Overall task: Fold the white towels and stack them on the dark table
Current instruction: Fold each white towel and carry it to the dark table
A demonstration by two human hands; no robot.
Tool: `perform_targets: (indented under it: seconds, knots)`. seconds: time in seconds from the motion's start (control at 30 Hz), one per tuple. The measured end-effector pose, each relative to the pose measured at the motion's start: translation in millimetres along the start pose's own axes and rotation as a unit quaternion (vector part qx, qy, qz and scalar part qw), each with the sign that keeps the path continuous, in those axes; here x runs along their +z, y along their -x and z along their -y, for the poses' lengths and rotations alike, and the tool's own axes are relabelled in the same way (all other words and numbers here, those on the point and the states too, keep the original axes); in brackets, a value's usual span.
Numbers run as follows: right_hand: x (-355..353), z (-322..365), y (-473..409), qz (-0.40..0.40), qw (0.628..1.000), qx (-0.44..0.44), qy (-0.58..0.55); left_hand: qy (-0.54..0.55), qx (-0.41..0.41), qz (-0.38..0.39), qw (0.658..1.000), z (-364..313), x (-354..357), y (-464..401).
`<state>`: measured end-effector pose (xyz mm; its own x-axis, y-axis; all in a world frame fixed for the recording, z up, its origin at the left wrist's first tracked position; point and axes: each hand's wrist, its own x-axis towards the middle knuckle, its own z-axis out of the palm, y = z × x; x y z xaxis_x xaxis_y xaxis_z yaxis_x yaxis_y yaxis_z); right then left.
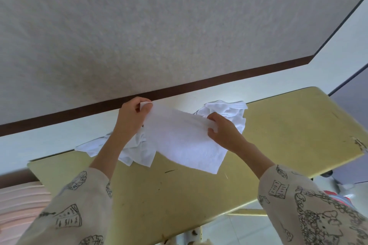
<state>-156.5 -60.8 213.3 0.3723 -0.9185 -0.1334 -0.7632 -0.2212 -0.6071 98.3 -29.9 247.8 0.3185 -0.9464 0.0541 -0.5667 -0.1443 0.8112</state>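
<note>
I hold one white towel [179, 137] stretched above the table, its lower part hanging down. My left hand [132, 115] pinches its upper left corner. My right hand [223, 131] grips its right edge. Behind it lies a heap of crumpled white towels [227, 110] along the far side of the yellowish table [288, 125], and part of that heap shows under my left forearm. No dark table shows in this view.
The table stands against a textured wall [159, 26] with a dark brown skirting strip [199, 83]. A pink ribbed surface [18, 205] lies at the lower left. At the right there is tiled floor with a red object [338, 196].
</note>
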Motion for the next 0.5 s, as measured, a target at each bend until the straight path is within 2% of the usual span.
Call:
perform_targets:
  seconds: [0.13,0.5]
  knots:
    - [2.3,1.7,2.0,-0.044,0.999,-0.002,0.025,0.002,0.0,-0.002,1.0,0.5,-2.9,6.4]
    - [-11.3,3.9,-10.8,-0.122,0.986,0.021,-0.108,-0.012,-0.055,0.003,0.998,14.6,-13.4,8.2]
